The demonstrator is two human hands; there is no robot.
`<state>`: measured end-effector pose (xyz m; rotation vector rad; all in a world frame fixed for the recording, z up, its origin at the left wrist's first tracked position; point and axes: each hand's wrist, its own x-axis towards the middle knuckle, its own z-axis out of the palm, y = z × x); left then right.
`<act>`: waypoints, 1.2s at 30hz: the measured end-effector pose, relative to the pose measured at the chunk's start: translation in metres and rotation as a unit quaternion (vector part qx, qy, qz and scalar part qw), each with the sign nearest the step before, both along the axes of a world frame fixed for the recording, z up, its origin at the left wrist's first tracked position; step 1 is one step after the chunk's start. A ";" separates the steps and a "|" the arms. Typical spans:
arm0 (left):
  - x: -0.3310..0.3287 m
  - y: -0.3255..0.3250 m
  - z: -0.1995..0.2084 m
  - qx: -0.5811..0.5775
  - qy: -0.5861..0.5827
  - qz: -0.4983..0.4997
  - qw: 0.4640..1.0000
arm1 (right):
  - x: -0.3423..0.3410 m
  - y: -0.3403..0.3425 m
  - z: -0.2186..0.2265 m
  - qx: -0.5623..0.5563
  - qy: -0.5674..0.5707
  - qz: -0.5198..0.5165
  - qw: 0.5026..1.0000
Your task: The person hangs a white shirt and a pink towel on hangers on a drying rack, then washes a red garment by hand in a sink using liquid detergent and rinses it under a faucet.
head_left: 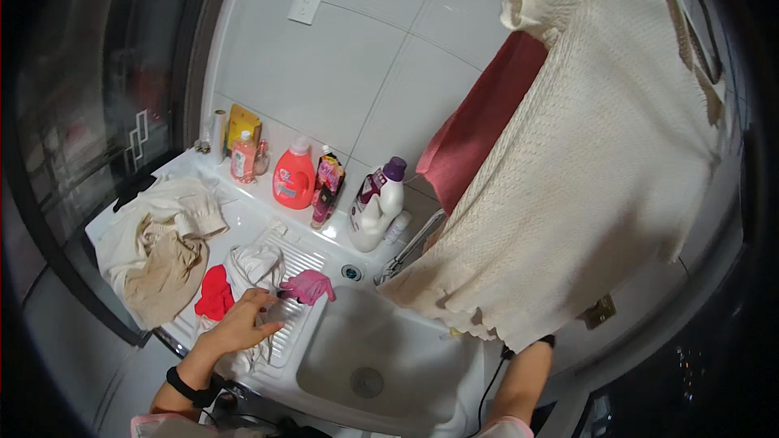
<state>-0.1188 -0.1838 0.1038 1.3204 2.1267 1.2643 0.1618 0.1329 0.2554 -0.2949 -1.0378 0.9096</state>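
My left hand [240, 321] is held over the washboard side of the sink, fingers apart and holding nothing. Just beyond it lies a crumpled white cloth [256, 266], with a red cloth [214, 292] to its left and a pink cloth [308, 286] to its right. My right forearm [522, 381] reaches up from the lower edge beside the basin. A large cream knit garment [584, 170] hangs in front of my right hand, hiding its fingers, so I cannot tell whether they grip anything.
The white sink basin [389, 341] has a drain at its bottom. Behind the ribbed washboard [300, 259] stand a red detergent bottle [294, 174], a white bottle with a purple cap [377, 204] and other bottles. Beige and white clothes [162, 235] are heaped at left. A dark red cloth [487, 118] hangs behind the knit.
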 end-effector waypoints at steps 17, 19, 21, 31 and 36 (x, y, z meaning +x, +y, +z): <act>-0.165 -0.114 -0.062 -0.199 0.237 0.423 0.852 | -0.030 -0.077 -0.141 -0.381 -0.495 0.212 0.752; -0.168 -0.123 -0.067 -0.214 0.219 0.417 0.856 | -0.061 -0.099 -0.170 -0.358 -0.589 0.257 0.677; -0.165 -0.128 -0.068 -0.254 0.223 0.393 0.855 | -0.096 -0.129 -0.182 -0.266 -0.695 0.277 0.608; -0.182 -0.138 -0.079 -0.129 0.329 0.339 0.872 | -0.266 -0.247 -0.155 0.024 -0.627 0.430 0.649; -0.180 -0.128 -0.017 0.261 -0.299 0.133 0.908 | -0.335 -0.290 -0.193 0.024 -0.494 0.550 0.673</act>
